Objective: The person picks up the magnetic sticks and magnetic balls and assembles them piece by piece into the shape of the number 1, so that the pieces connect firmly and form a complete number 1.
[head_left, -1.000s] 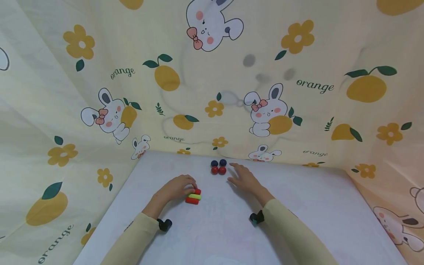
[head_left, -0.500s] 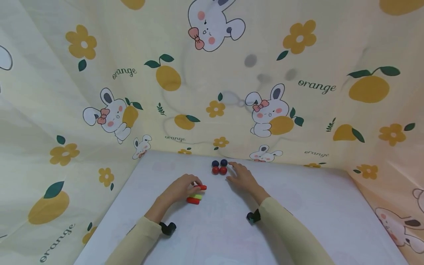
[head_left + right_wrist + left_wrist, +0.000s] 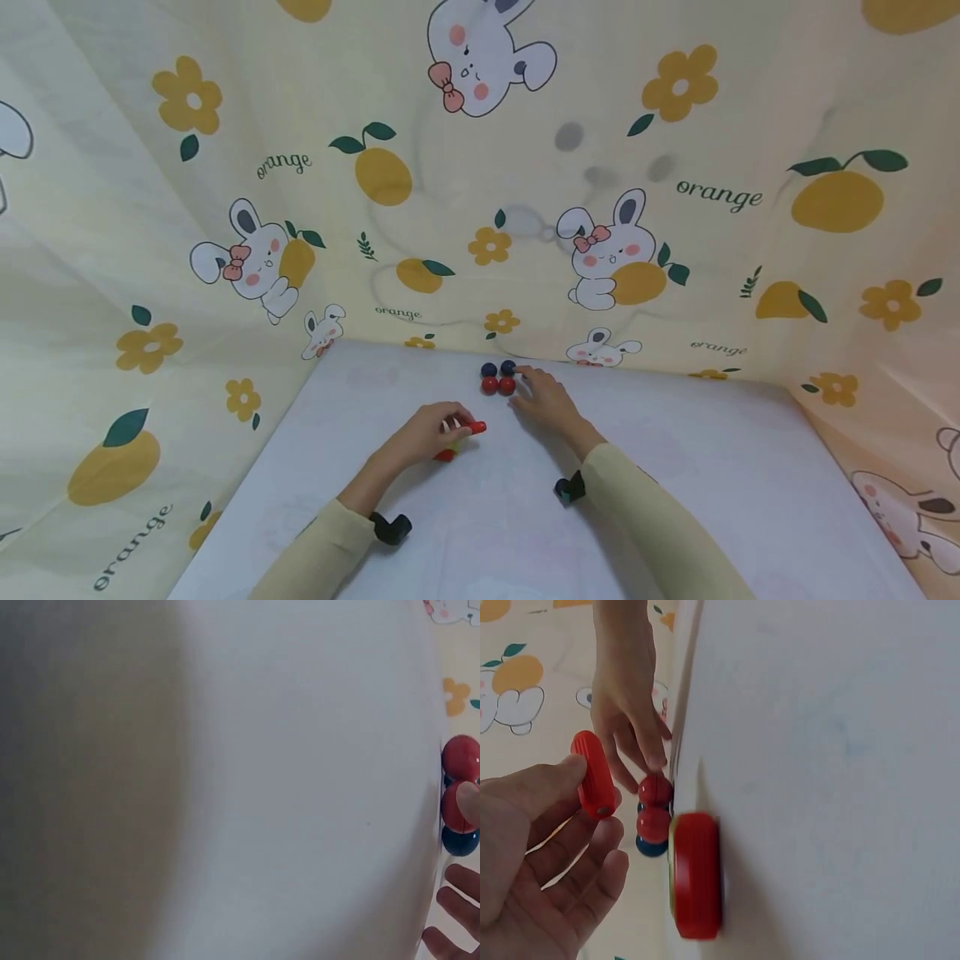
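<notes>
My left hand (image 3: 431, 433) pinches a small red ridged piece (image 3: 596, 776) between thumb and fingers, raised off the table in the left wrist view. Beneath that hand lie another red ridged piece (image 3: 697, 877) and a yellow-green one (image 3: 456, 447), side by side and partly hidden by the hand in the head view. Farther back sit two red balls (image 3: 489, 385) and two dark blue balls (image 3: 489, 370), grouped in a square. My right hand (image 3: 551, 404) is at their right side, fingers spread, a fingertip right at the nearer dark blue ball (image 3: 508, 367).
A white table (image 3: 480, 517) spreads under both arms. Behind it and at the sides hangs a cream cloth (image 3: 450, 208) printed with rabbits, oranges and flowers. A black wrist camera (image 3: 392, 528) is strapped at the left wrist, another camera (image 3: 570, 488) at the right.
My left hand has lifted the red piece from the row beside the yellow-green one and carried it to the right. My right hand has edged slightly left, closer to the balls.
</notes>
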A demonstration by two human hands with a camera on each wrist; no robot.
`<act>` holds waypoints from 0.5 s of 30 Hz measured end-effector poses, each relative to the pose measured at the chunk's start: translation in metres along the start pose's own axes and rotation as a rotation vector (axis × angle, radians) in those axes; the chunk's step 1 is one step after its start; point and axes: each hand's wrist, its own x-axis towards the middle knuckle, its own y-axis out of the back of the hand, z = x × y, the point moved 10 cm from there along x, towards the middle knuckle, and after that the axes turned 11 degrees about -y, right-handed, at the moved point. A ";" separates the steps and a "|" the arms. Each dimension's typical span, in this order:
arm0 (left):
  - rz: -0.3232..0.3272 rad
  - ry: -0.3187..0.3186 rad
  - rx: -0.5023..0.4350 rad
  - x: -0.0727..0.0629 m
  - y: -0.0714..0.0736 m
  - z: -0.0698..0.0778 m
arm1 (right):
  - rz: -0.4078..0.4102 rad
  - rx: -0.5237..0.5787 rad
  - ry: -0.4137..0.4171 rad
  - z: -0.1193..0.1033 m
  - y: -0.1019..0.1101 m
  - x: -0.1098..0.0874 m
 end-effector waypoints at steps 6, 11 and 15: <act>0.000 0.044 -0.103 -0.002 -0.010 0.004 | 0.025 -0.011 0.039 -0.007 -0.001 0.002; -0.012 0.059 -0.169 -0.003 -0.020 0.006 | 0.038 -0.053 0.049 -0.010 -0.002 0.005; -0.020 0.036 -0.186 -0.003 -0.025 0.011 | 0.047 -0.087 0.060 -0.013 -0.003 0.006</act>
